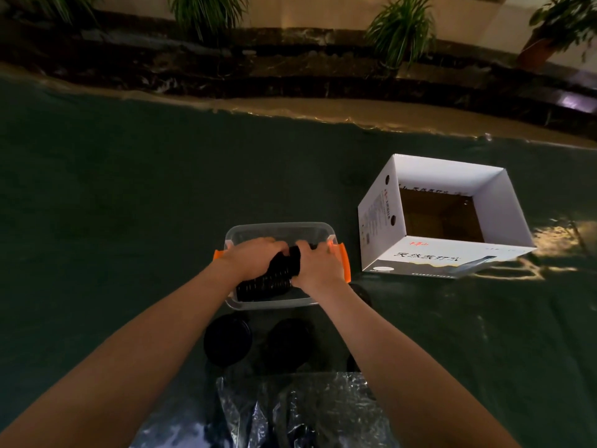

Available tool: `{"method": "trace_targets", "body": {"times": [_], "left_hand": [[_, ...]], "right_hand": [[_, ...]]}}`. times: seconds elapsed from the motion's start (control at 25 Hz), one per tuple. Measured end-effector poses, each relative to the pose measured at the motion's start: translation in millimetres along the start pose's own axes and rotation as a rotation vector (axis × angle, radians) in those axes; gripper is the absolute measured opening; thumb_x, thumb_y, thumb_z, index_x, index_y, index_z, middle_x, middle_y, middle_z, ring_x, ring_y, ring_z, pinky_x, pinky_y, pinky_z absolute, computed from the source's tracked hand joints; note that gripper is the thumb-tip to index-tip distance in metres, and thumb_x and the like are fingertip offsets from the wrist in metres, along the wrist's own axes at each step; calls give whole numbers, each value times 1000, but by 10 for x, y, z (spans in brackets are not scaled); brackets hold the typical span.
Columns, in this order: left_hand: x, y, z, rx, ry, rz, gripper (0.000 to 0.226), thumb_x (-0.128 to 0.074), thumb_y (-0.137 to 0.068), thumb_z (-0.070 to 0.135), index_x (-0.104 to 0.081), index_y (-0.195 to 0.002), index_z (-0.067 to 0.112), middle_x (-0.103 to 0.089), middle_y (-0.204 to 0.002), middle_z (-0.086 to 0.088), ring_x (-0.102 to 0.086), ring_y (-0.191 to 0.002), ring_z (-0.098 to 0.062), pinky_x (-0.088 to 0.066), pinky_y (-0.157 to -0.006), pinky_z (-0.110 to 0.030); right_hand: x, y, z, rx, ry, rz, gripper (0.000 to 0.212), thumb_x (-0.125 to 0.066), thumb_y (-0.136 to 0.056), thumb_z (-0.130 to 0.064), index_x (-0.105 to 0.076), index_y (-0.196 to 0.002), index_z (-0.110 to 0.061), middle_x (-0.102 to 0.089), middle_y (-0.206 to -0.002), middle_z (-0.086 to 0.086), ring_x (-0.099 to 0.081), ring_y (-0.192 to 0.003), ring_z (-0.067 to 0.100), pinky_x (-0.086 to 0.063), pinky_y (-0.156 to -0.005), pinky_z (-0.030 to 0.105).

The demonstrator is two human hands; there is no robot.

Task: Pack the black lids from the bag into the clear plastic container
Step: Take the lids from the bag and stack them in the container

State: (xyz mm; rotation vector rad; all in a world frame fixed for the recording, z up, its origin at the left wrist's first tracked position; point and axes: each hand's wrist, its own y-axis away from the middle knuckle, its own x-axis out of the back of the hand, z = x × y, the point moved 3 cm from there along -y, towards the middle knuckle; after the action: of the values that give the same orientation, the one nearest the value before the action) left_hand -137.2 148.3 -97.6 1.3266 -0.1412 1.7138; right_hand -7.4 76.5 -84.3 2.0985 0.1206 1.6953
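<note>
Nearest us, on the near side of the clear plastic container (277, 232), lay the crinkled, glossy bag (300, 412), and between the two sat loose black lids (227, 342), round, flat and matte, on the dark green surface (113, 195). Inside the container we held a row of lids (268, 284) standing on edge, ribbed rims packed face to face. Our left hand (255, 257) and right hand (318, 265) curled over the row's top, fingers clamped on the lids from either side. To do this step well, we judged, the row should be pressed together evenly and seated flat against the container floor before letting go, or the discs would fan out. The container was a rounded rectangle with orange clips. Beyond it to the right stood an open white cardboard box (384, 205), smooth and printed.
</note>
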Motion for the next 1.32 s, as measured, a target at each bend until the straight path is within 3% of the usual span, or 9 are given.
{"method": "trace_targets", "body": {"times": [0.08, 0.16, 0.24, 0.36, 0.72, 0.88, 1.0, 1.16, 1.32], "left_hand": [[-3, 58, -53, 40, 62, 67, 27, -41, -92, 20, -57, -111, 30, -64, -117, 3, -59, -102, -14, -49, -92, -40], [-48, 107, -85, 68, 41, 91, 30, -44, -92, 37, -50, -120, 29, -63, -122, 2, -58, -103, -14, -49, -90, -40], [-133, 144, -73, 106, -80, 54, 66, -48, -82, 65, -36, -135, 29, -57, -133, 1, -58, -112, -19, -47, -92, -47], [-269, 145, 12, 125, -174, -28, 107, -66, -66, 69, -11, -149, 29, -42, -147, -3, -50, -125, -26, -41, -100, -50], [-218, 177, -8, 131, -149, -253, 119, -79, -61, 57, -1, -150, 36, -39, -148, -2, -47, -128, -28, -43, -101, -52], [-227, 191, -27, 310, -174, -402, 110, -50, -70, 82, 5, -151, 32, -42, -149, -6, -44, -132, -33, -33, -108, -57], [-146, 188, -40, 300, 7, -312, 85, -23, -84, 78, 0, -152, 33, -42, -150, -12, -39, -137, -34, -26, -114, -52], [-155, 216, -17, 251, -67, -272, 72, -21, -90, 71, -18, -150, 32, -46, -147, -10, -43, -134, -32, -30, -112, -52], [-266, 261, -15, 245, -170, -302, 68, -21, -86, 76, -21, -146, 43, -29, -157, 5, -20, -143, -37, -19, -105, -72]], "right_hand": [[-130, -24, -10, 9, -129, -140, 76, -75, -77, -35, -35, -140, -26, -44, -140, 14, -48, -125, 32, -51, -94, 40], [-203, -17, 2, -9, -378, -248, 81, -76, -75, -25, -31, -142, -23, -44, -140, 8, -50, -119, 25, -52, -89, 34], [-173, 3, 64, -127, -705, -333, 89, -75, -77, -14, -21, -146, -26, -43, -139, 5, -52, -110, 20, -55, -76, 29], [-89, 11, 121, -295, -995, -418, 78, -64, -85, -3, -23, -146, -30, -42, -140, 7, -49, -122, 30, -57, -85, 41], [-51, 61, 84, -209, -731, -422, 43, -53, -90, -10, -44, -132, -16, -57, -119, 12, -57, -101, 25, -53, -92, 41], [-95, 38, 35, -162, -644, -350, 28, -45, -98, -26, -51, -123, -14, -63, -114, 13, -63, -100, 27, -56, -77, 36], [-161, -22, 27, -105, -553, -314, 37, -34, -103, -35, -51, -125, -10, -64, -111, 13, -64, -99, 27, -55, -84, 36], [-247, -48, 49, -78, -448, -202, 38, -35, -103, -34, -52, -126, -10, -59, -79, 0, -56, -64, 10, -43, -57, 20], [-308, -17, 52, -108, -392, -83, 36, -44, -100, -37, -51, -128, -15, -61, -83, -3, -59, -69, 9, -48, -60, 22]]}}
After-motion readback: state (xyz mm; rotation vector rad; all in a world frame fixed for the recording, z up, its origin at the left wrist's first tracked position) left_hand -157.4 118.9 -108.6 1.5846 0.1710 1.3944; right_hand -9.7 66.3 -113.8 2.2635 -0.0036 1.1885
